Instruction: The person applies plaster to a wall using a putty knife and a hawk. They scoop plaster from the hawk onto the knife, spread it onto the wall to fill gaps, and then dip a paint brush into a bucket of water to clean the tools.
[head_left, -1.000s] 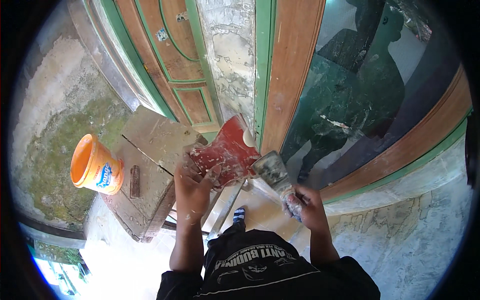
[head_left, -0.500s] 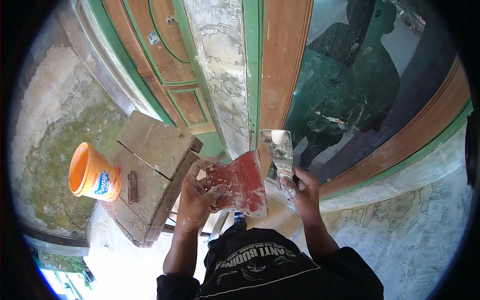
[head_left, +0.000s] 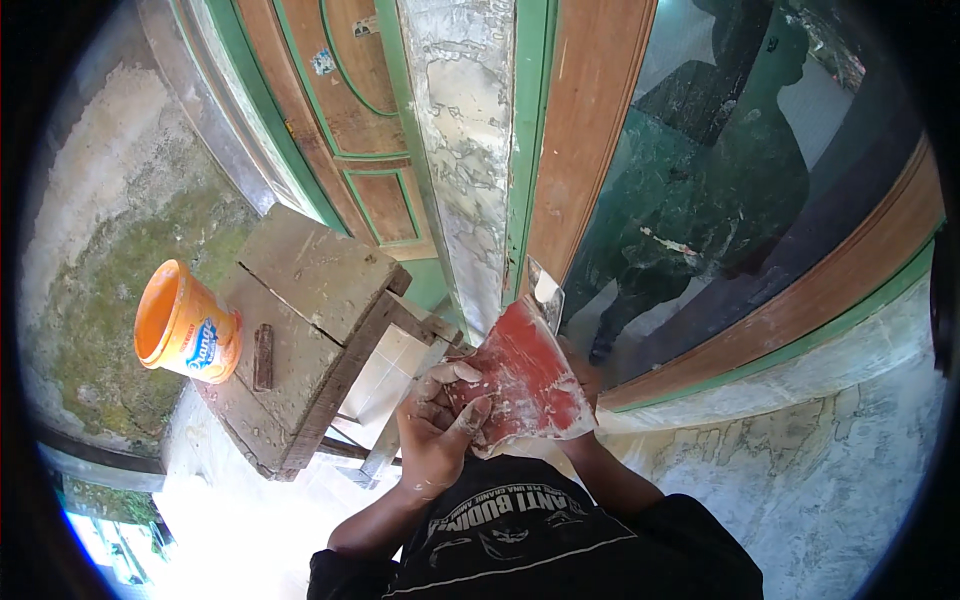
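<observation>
A red, waisted plate, like a putty board [head_left: 525,370], is tilted up in front of my torso and smeared with white residue. My left hand [head_left: 437,425] pinches its left edge, thumb on the face. Behind the plate's right side, my right hand [head_left: 582,378] is mostly covered, with only part of it showing. The shiny metal blade of a putty knife [head_left: 546,292] rises just past the plate's upper edge, close against it. Its handle is hidden by the plate. Pale dust or putty coats the left fingers.
To the left stands a worn wooden bench [head_left: 310,265] carrying an orange bucket [head_left: 195,325] and a small brown block [head_left: 263,358]. Ahead are a green-trimmed wooden door [head_left: 375,140], a patchy plastered pillar [head_left: 460,150] and a wood-framed reflective glass pane [head_left: 700,190]. A mottled wall [head_left: 790,440] lies right.
The hands have come together. The red putty board has shifted right and turned, now covering most of the putty knife and my right hand, which were apart from it before.
</observation>
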